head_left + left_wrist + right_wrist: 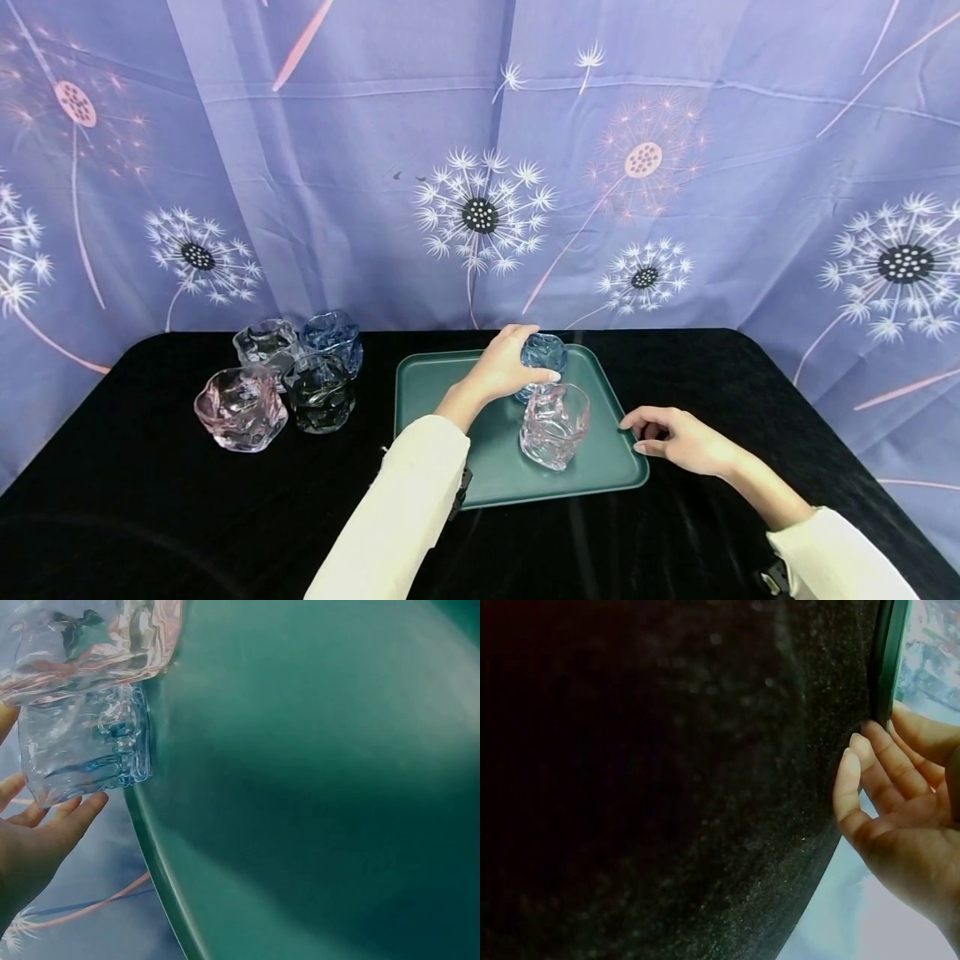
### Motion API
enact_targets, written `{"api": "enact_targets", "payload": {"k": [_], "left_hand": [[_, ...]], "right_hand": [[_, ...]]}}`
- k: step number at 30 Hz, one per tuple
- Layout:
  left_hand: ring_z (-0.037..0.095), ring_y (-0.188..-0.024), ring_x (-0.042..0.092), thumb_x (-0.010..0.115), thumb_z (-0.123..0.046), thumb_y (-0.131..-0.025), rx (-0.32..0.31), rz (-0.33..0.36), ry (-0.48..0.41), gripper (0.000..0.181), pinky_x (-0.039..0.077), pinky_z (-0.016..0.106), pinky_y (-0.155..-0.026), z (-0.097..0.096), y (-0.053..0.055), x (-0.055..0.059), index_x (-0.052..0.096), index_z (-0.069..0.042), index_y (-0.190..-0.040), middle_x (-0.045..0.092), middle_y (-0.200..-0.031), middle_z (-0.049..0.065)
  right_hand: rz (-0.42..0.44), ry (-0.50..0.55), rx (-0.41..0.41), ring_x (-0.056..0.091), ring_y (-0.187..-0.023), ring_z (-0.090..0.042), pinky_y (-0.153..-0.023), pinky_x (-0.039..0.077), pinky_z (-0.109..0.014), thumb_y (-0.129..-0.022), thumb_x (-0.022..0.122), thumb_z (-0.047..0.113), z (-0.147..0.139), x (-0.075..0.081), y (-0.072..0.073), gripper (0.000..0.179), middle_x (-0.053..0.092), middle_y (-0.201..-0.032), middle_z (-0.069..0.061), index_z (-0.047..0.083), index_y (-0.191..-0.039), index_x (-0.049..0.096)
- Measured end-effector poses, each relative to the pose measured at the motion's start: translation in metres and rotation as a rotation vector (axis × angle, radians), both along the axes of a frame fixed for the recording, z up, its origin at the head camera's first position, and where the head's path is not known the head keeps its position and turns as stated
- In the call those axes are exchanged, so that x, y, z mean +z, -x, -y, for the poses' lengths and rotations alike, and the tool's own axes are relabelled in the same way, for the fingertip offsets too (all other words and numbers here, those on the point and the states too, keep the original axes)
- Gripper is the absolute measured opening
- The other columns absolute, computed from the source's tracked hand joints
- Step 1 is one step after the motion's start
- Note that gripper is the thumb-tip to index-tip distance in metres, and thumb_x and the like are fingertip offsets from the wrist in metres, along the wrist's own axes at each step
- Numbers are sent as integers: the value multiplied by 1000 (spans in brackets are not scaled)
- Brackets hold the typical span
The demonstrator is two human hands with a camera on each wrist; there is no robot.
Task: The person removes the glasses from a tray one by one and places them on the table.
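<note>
My left hand [498, 367] holds a blue glass [546, 354] near the back right of a green tray [442, 433], with the thumb on the near side and fingers around the far side. In the left wrist view the fingertips touch the wall of the blue glass [90, 750]. Just in front of it a pink glass [555, 427] stands on the tray. At the tray's right side, my right hand [686, 442] has its thumb and forefinger at the rim. The right wrist view shows them pinching the tray edge [890, 660], other fingers loosely bent.
Left of the tray, several wavy glasses cluster on the black cloth-covered table [150, 500]: a pink one [242, 410], a dark grey one [321, 396], a clear one [264, 343] and a blue one [333, 337]. A purple dandelion-print curtain [360, 167] hangs behind.
</note>
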State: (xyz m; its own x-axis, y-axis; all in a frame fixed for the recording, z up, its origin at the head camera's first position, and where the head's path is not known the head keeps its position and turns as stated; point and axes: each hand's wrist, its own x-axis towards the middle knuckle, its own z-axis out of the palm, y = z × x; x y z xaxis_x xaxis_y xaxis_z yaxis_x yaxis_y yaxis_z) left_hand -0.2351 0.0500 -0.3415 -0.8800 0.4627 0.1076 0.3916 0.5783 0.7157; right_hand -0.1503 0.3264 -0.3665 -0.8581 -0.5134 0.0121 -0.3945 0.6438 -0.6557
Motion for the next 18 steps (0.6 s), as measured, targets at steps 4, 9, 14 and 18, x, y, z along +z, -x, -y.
{"api": "enact_targets", "payload": {"k": [4, 9, 14, 18], "left_hand": [[24, -126, 35, 75, -35, -75, 6, 0, -9, 79, 33, 36, -101, 0, 2, -2, 38, -8, -139, 37, -138, 11], [24, -126, 36, 76, -35, -74, 11, -1, -3, 79, 33, 36, -100, -1, 3, -3, 39, -9, -138, 38, -138, 11], [24, -126, 35, 77, -36, -73, 16, 17, -10, 81, 33, 37, -100, -1, 3, -4, 38, -10, -139, 38, -138, 10], [24, -126, 36, 77, -36, -72, 13, 16, -14, 81, 33, 37, -100, 0, 4, -4, 38, -10, -139, 38, -138, 10]], "right_hand": [[-9, 6, 10, 50, -70, -7, -58, 44, -24, -84, 63, 4, 0, -1, 0, 20, 56, -82, -1, 1, -103, 60], [6, 1, -2, 50, -71, -7, -58, 44, -24, -84, 63, 5, 0, -1, 1, 20, 56, -82, -2, 2, -104, 60], [12, 2, -5, 50, -70, -7, -58, 43, -24, -84, 63, 5, -1, -1, 1, 21, 55, -82, 0, 2, -104, 60], [17, 7, -3, 50, -70, -7, -58, 43, -24, -84, 63, 4, -1, -1, 1, 21, 55, -83, 0, 2, -105, 59]]}}
